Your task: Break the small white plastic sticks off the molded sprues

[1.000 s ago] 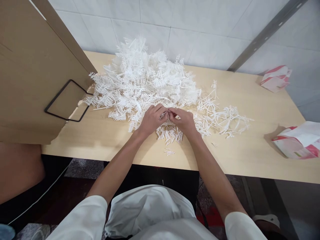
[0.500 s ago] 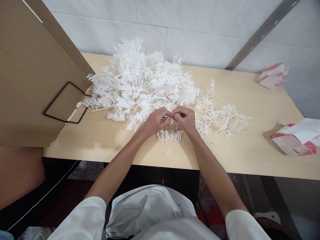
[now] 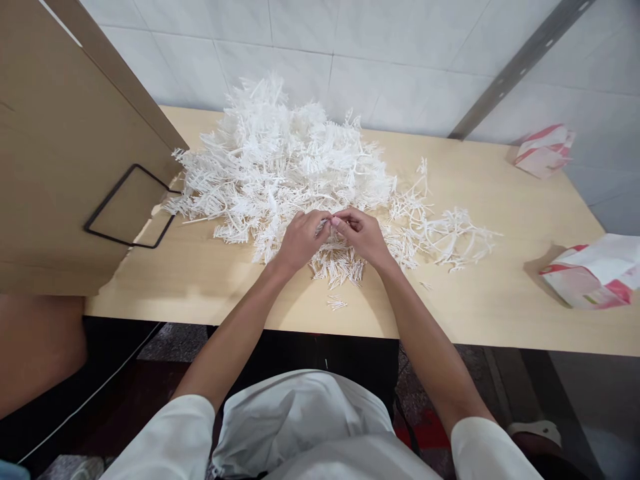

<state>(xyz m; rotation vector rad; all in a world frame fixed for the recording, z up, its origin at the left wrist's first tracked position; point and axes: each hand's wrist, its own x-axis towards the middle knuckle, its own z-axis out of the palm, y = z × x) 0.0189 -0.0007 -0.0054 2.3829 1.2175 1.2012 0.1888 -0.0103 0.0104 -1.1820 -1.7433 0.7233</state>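
A big heap of thin white branched plastic pieces [image 3: 280, 160] covers the middle of the table. At its front edge my left hand [image 3: 303, 240] and my right hand [image 3: 364, 235] meet, fingertips pinched together. Whatever sits between the fingers is too small and too hidden to name. Just below the hands lies a pile of short white sticks [image 3: 340, 268]. A few loose sticks [image 3: 337, 303] rest closer to the table's front edge. To the right of my right hand, bare white branched stems [image 3: 457, 237] lie spread out.
A large cardboard sheet [image 3: 65, 147] stands at the left, with a black wire frame [image 3: 134, 207] against it. Two red-and-white paper packets [image 3: 545, 152] are on the right side of the wooden table [image 3: 500, 307]. A tiled wall [image 3: 400, 67] closes off the back.
Both hands have shifted slightly left and up, and the wrists have turned a little. My right thumb now shows stretched toward the left fingertips. The heap looks the same.
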